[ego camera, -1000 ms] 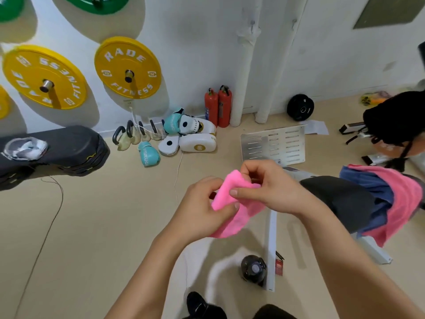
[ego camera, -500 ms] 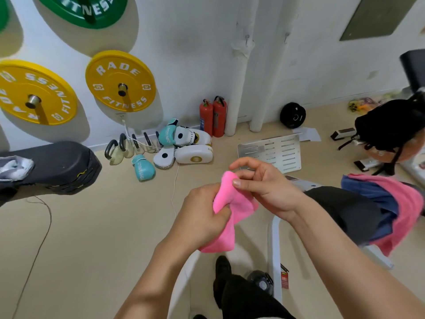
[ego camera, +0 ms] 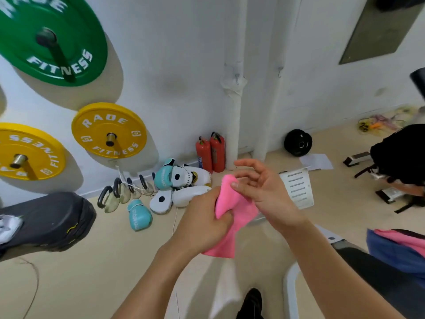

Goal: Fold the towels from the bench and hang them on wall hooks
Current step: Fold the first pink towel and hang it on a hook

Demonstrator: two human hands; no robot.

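Observation:
A small folded pink towel (ego camera: pixel 232 217) hangs between my hands at the centre of the view. My left hand (ego camera: pixel 204 223) is clenched round its middle. My right hand (ego camera: pixel 264 192) pinches the top fold with thumb and forefinger, the other fingers spread. At the right edge a blue towel (ego camera: pixel 388 252) and another pink towel (ego camera: pixel 407 240) lie on the black padded bench (ego camera: pixel 379 279). Two small metal hooks, one (ego camera: pixel 236 77) and the other (ego camera: pixel 279 70), stick out from the white wall pipes ahead.
Yellow and green weight plates (ego camera: pixel 109 130) hang on the left wall. Two red fire extinguishers (ego camera: pixel 210 151), boxing gloves and pads (ego camera: pixel 179 180) and kettlebells lie by the wall. A black pad (ego camera: pixel 50 221) sits at left, a black bag (ego camera: pixel 402 153) at right.
The view has tilted up and moved closer to the wall. My hands have risen with the pink towel, and my right hand's fingers have spread wider.

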